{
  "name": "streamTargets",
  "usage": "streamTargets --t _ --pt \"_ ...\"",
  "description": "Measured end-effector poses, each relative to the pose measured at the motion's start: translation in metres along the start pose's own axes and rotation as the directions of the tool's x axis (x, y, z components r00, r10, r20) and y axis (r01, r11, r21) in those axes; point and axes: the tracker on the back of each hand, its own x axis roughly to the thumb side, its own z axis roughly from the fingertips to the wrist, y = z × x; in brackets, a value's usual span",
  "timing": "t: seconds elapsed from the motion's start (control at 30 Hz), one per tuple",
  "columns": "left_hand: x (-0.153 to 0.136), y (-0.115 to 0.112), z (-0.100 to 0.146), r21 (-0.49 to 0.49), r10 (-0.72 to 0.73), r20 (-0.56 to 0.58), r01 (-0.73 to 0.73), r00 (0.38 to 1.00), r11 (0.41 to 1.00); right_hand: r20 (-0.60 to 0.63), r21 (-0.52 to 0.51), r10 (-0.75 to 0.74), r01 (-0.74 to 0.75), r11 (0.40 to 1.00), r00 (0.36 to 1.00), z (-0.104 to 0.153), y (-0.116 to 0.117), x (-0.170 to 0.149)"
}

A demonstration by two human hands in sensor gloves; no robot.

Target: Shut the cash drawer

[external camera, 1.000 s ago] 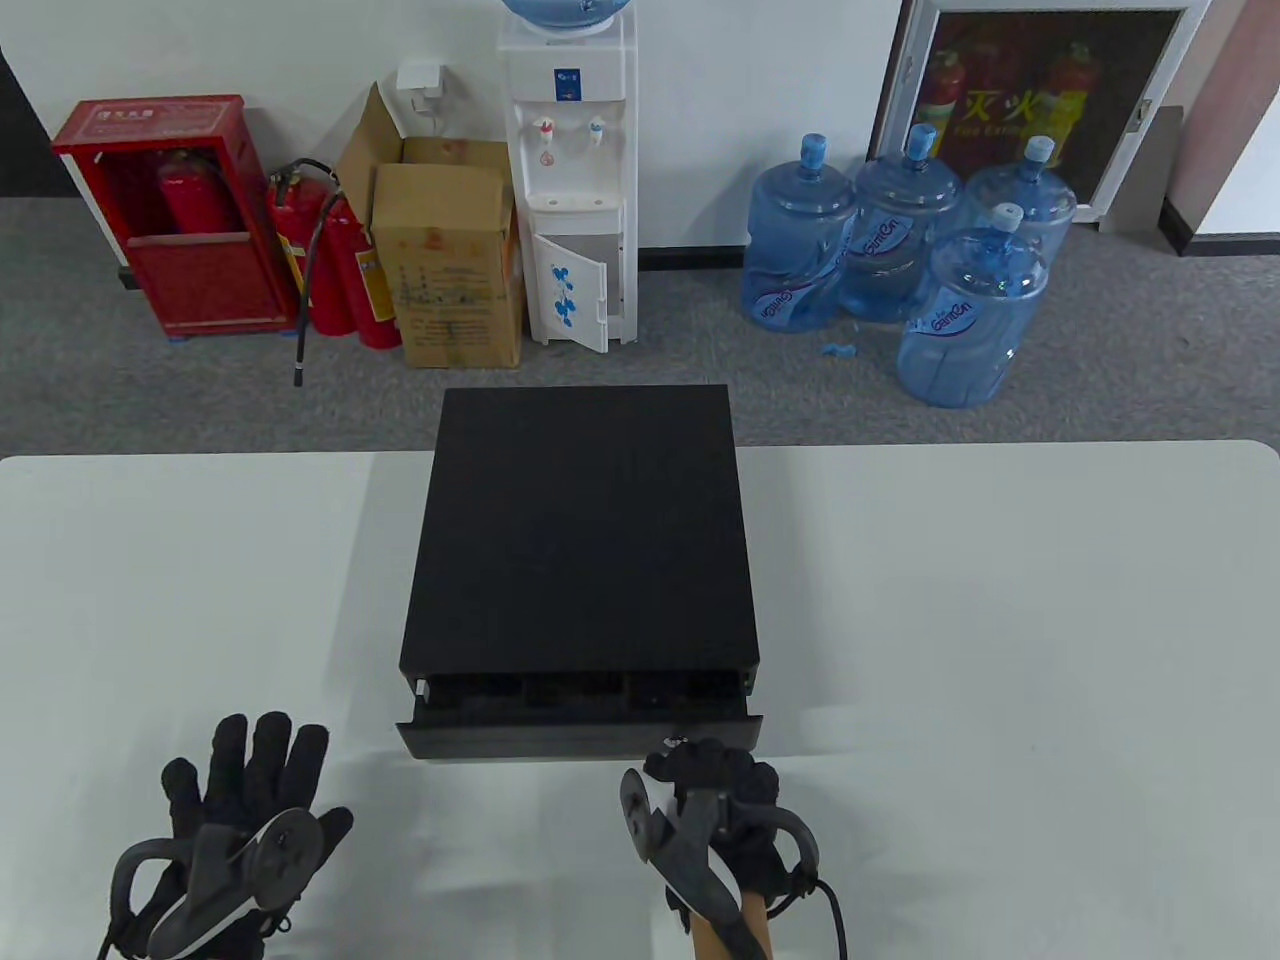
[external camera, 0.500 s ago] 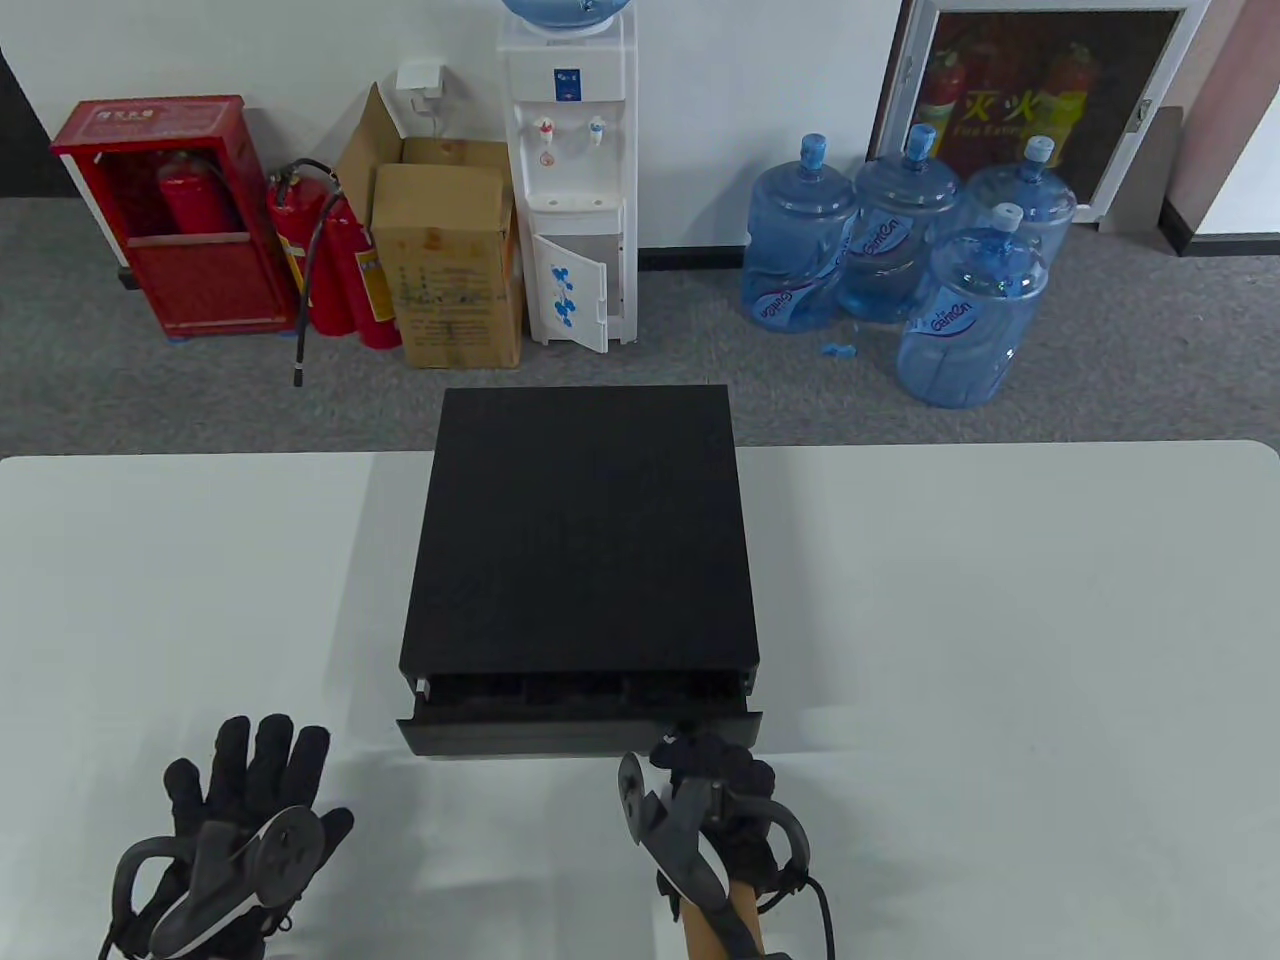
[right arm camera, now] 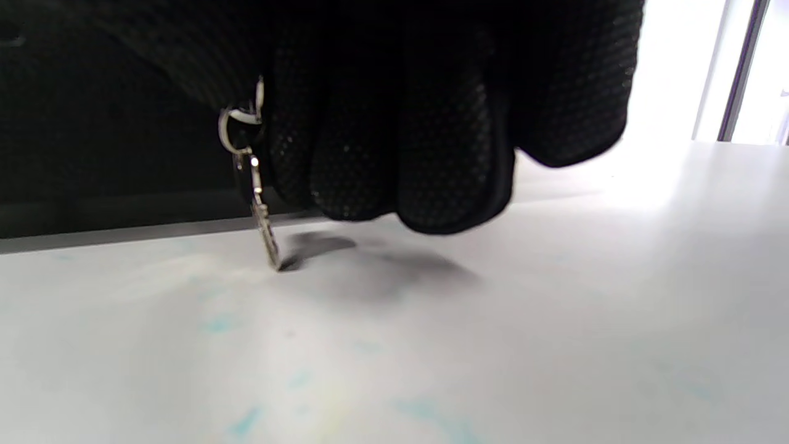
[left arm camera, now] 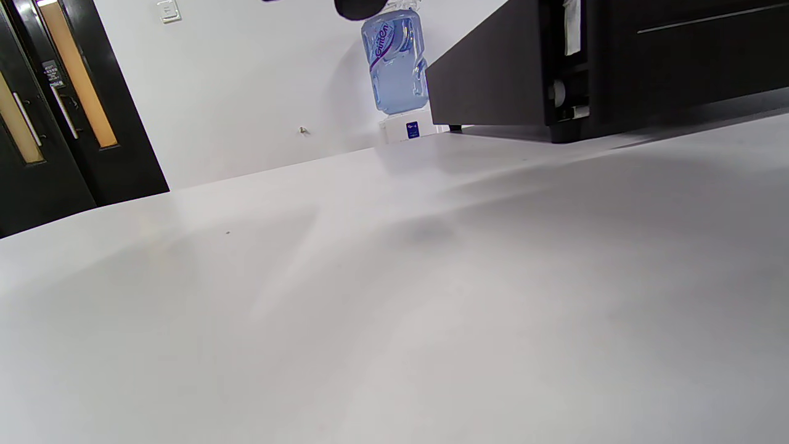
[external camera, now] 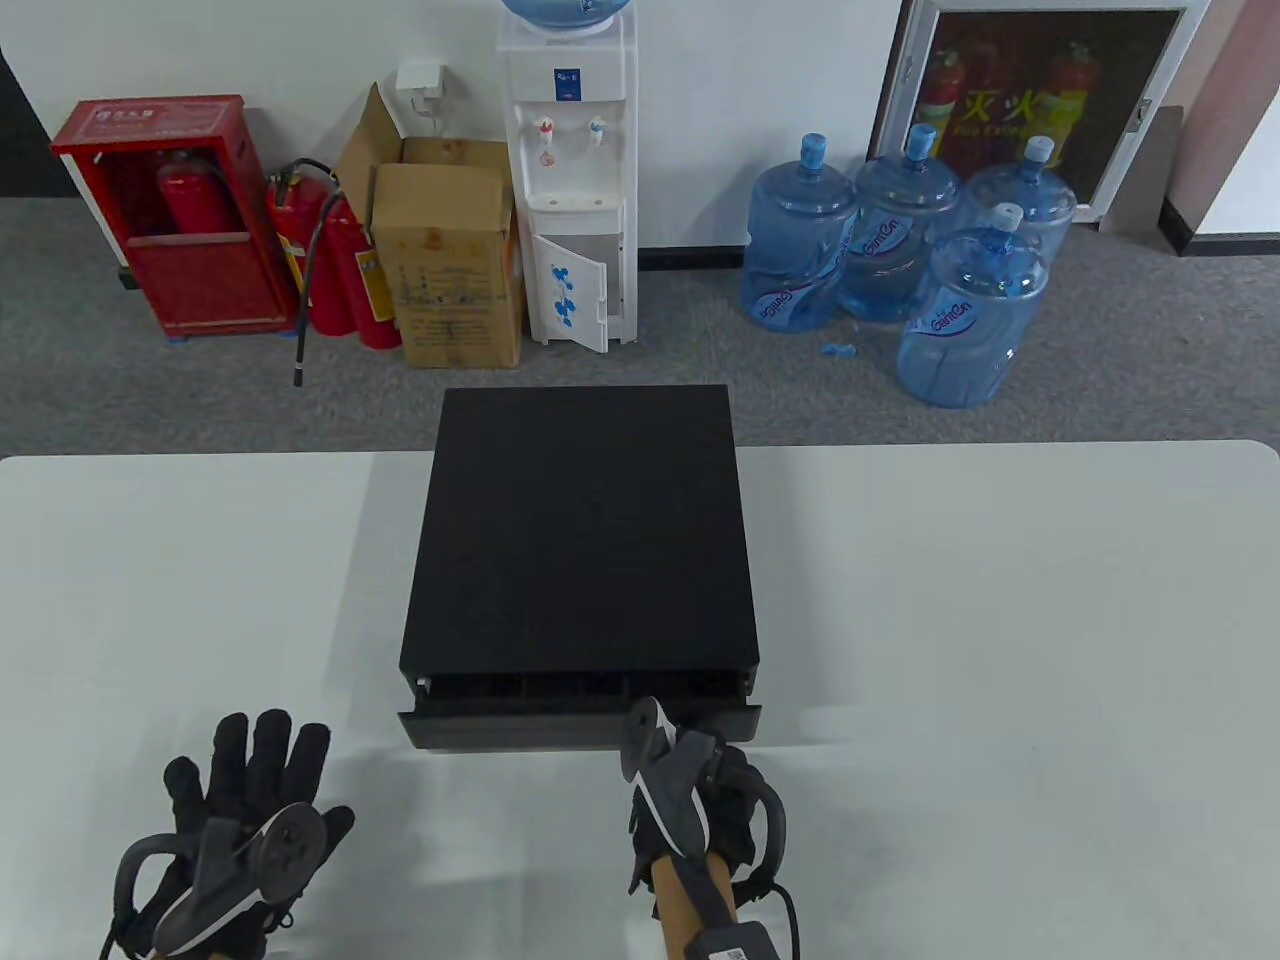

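Table view: black metal cash drawer box (external camera: 585, 540) mid-table, tray (external camera: 520, 728) slightly out | my right hand (external camera: 715, 790) curled against its front, keys (right arm camera: 259, 203) dangling (likely pushing) | left hand (external camera: 245, 790) flat, fingers spread, idle.

The camera sits low over the white table (left arm camera: 394, 296), which fills most of the picture. At the upper right stands the black cash drawer (left arm camera: 616, 61), seen from its corner, with its small foot (left arm camera: 564, 132) on the table. A white paper tag (left arm camera: 571, 28) hangs at its corner edge. Behind the table is a white wall (left arm camera: 246, 80), and a blue water bottle (left arm camera: 396, 61) stands on a dispenser. At the left is a dark door (left arm camera: 55, 111) with orange glass strips. One black gloved fingertip (left arm camera: 360, 6) shows at the top edge.
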Motion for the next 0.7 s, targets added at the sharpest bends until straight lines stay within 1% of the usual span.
streamTargets --t 0.1,0.23,0.53,0.7 --pt "0.0 0.0 0.0 0.0 0.002 -0.001 -0.002 1.0 1.0 -0.018 0.028 0.027 -0.026 0.999 0.999 -0.005 -0.002 0.005" --pt "-0.001 0.0 0.0 0.002 0.004 -0.002 -0.004 1.0 1.0 -0.031 0.029 0.038 -0.037 0.999 0.999 -0.01 -0.002 0.009" --pt "0.001 0.0 0.0 -0.006 0.004 0.005 -0.004 1.0 1.0 -0.05 0.003 -0.027 0.027 1.0 0.998 -0.018 -0.001 0.009" --pt "0.002 -0.001 -0.001 -0.013 0.006 0.012 -0.006 1.0 1.0 -0.056 0.008 -0.057 0.058 0.998 0.997 -0.023 0.0 0.009"
